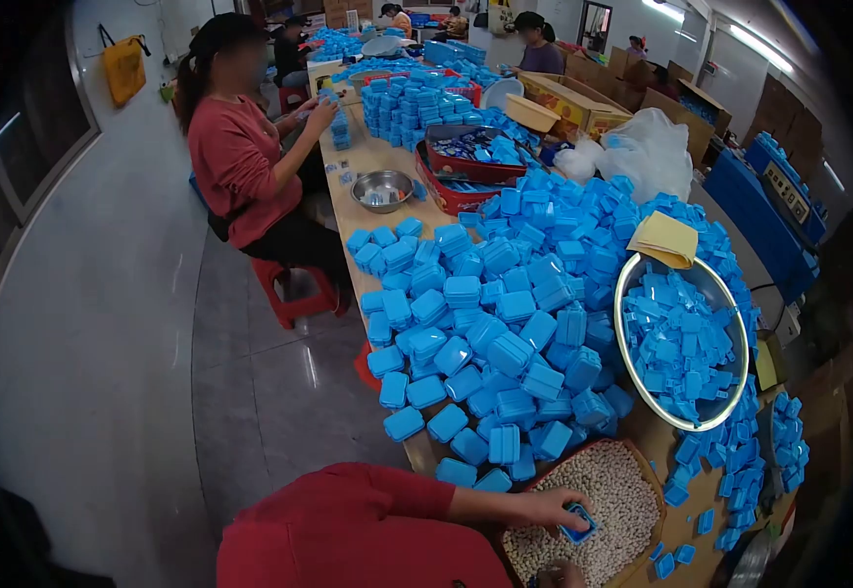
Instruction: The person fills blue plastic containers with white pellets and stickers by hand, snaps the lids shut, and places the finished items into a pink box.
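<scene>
My left hand (552,508) reaches in from a red sleeve and grips a small blue plastic box (577,525) by its sides. The box is over a shallow tray (654,468) filled with small whitish bead-like pieces (614,500). My right hand (561,574) shows only in part at the bottom edge, low over the same pieces; its fingers are dark and cut off, so its hold cannot be made out. A large heap of blue lidded boxes (514,353) lies just beyond the tray.
A metal basin (626,343) of small blue parts stands at right, a yellow cardboard piece (663,240) on its rim. Farther along are a steel bowl (382,191), red trays (465,157) and stacked blue boxes (416,108). A co-worker (245,167) sits at left; others work behind.
</scene>
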Available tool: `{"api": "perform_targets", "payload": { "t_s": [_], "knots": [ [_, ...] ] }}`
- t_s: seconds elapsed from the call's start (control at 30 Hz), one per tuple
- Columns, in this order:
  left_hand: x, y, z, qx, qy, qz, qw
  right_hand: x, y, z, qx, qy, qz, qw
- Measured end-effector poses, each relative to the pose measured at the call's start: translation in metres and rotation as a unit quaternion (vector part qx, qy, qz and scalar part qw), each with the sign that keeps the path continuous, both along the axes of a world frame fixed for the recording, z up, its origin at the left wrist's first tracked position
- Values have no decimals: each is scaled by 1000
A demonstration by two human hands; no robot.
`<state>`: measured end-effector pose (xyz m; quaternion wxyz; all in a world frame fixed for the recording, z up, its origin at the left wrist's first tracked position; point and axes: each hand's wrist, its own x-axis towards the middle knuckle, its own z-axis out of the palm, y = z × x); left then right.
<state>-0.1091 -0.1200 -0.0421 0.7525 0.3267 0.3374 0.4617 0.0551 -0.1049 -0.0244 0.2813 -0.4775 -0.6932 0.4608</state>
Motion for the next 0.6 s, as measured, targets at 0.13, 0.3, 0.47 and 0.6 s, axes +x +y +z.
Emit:
{"api": "perform_targets", "payload": {
  "t_s": [0.13,0.3,0.47,0.6],
  "knots": [
    [-2,-3,6,40,92,47,994,0,-1,1,3,3,0,1000],
    [9,3,-21,179,161,93,966,3,-4,4,6,4,-8,1000],
    [2,2,-7,112,166,35,979,6,-6,6,8,4,-15,1000],
    [5,6,-23,118,151,33,981,9,-6,8,11,3,-21,1000]
  ]
}}
